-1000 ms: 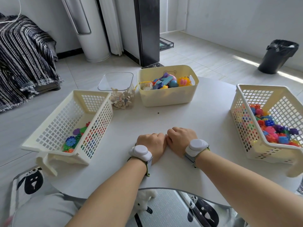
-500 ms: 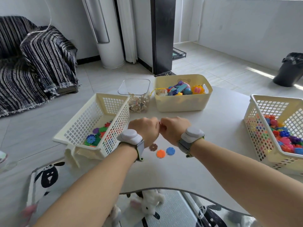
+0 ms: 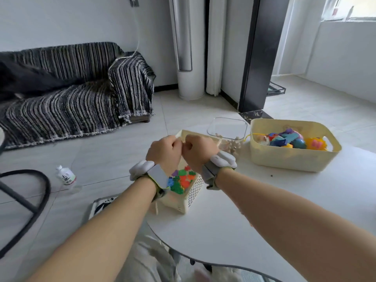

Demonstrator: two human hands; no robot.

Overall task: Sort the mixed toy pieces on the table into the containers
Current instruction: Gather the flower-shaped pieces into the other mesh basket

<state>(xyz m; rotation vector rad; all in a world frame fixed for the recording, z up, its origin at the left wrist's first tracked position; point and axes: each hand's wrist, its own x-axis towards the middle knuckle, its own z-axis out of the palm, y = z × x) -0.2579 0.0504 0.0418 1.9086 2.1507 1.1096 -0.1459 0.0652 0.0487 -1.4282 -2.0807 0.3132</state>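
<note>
My left hand (image 3: 162,151) and my right hand (image 3: 198,150) are curled into fists, knuckles almost touching, raised above the cream lattice basket (image 3: 193,193) at the table's left edge. Nothing shows inside either fist. In the basket lie several colourful flower-shaped pieces (image 3: 181,181), partly hidden by my wrists. Further right on the white table (image 3: 264,210) stands a solid cream bin (image 3: 293,158) with several bright plastic toys (image 3: 284,139). Behind my right hand a clear container (image 3: 227,129) holds pale wooden pieces (image 3: 232,145).
A sofa under a striped throw (image 3: 71,94) fills the left background. On the floor a small bottle (image 3: 66,177) lies beside a black curved tube (image 3: 40,200). A white tower unit (image 3: 187,47) and a dark pillar (image 3: 258,58) stand behind the table.
Both fists rose off the table and moved left, over the left basket. The view swung up and left; the right lattice basket and the loose discs have left view.
</note>
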